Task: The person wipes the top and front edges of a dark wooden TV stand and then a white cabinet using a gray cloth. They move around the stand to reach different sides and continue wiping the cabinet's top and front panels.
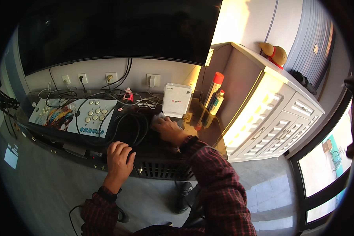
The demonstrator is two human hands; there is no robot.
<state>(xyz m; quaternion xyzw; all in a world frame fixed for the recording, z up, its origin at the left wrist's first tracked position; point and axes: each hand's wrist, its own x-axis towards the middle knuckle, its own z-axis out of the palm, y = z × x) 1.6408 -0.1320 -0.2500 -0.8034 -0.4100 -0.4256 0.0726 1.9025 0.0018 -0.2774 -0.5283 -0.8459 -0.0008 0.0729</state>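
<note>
My right hand (170, 130) presses a crumpled pale cloth or tissue (157, 119) onto the glossy dark top of a TV cabinet (153, 140). It is just in front of an upright white Wi-Fi router (177, 100). My left hand (119, 159) is at the cabinet's front edge, its fingers curled over. Something dark shows by its fingertips, and I cannot tell whether the hand grips it. Between the hands and further back lies a loose coil of black cable (132, 126).
An arcade joystick console (73, 116) fills the cabinet's left part. Tangled cords (149, 101) and a small red figurine (128, 96) lie behind. Two spray cans (214, 88) stand right, beside a white cabinet (271, 118). A television (115, 32) hangs above.
</note>
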